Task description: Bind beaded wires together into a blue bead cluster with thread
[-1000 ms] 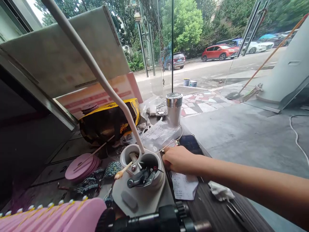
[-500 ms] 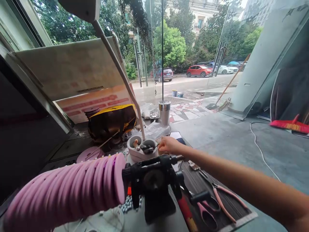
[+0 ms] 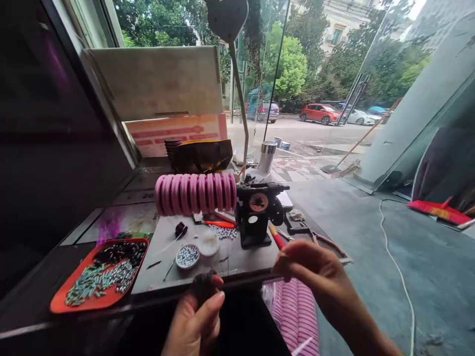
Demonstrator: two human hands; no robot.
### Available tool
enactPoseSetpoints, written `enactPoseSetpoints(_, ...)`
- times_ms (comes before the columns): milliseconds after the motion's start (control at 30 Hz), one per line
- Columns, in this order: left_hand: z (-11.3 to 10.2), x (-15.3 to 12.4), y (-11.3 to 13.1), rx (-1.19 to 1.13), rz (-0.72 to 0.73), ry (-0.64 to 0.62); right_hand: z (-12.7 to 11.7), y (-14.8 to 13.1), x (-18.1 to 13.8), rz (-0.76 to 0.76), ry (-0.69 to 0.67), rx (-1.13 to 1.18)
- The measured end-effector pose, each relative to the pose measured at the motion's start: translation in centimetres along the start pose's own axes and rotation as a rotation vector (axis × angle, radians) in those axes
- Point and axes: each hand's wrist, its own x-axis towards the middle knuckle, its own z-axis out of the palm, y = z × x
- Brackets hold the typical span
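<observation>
My left hand (image 3: 196, 316) is low in front of the table edge, its thumb and fingers closed around a small dark bundle (image 3: 203, 287) whose kind I cannot make out. To its right my right hand (image 3: 315, 272) is raised with fingertips pinched together; what they hold, if anything, is too small to see. Beyond the hands stands a black hand-cranked device (image 3: 256, 212) bearing a row of pink discs (image 3: 195, 194). A small bowl of silvery beads (image 3: 187, 257) and a white round dish (image 3: 208, 243) sit near my left hand.
An orange tray (image 3: 55, 301) with sorted small pieces lies at the left. Orange-handled tool (image 3: 220, 224), loose beads (image 3: 228, 232) and pliers (image 3: 330, 242) are on the table. Pink ringed rolls (image 3: 297, 316) stand below its front edge. A lamp arm (image 3: 241, 99) rises behind.
My right hand has come back from the white two-part holder to the table's front. My left hand, holding the dark bundle, has come into view. The camera view has shifted back and down.
</observation>
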Motion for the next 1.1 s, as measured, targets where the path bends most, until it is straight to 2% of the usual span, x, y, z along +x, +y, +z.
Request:
enactPoseSetpoints(33,0.0,-0.5,-0.2,-0.005,0.005,-0.026,2.1,1.2,-1.6,0.016,-0.046,0.005)
enactPoseSetpoints(133,-0.5,-1.9,-1.0,0.001,0.067,-0.066,7.0,4.1,-5.0,-0.064,0.007,-0.033)
enactPoseSetpoints(200,-1.0,-2.6,-1.6,0.016,0.136,-0.057,8.8,5.3,-6.2,-0.142,0.026,-0.048)
enactPoseSetpoints(267,-1.5,-2.9,-2.1,0.021,0.233,-0.047,9.7,5.9,-6.7,-0.223,0.003,-0.066)
enactPoseSetpoints(433,-2.3,-2.9,-2.6,0.052,0.373,-0.073,9.8,5.9,-7.4,-0.420,-0.033,-0.255)
enactPoseSetpoints(733,-2.5,-2.5,-2.5,0.200,0.418,0.091,10.0,5.3,-7.1,-0.624,-0.011,-0.590)
enactPoseSetpoints(1100,-3.0,-2.3,-3.0,0.468,0.498,0.108,10.1,5.8,-7.0,-0.649,-0.016,-0.783)
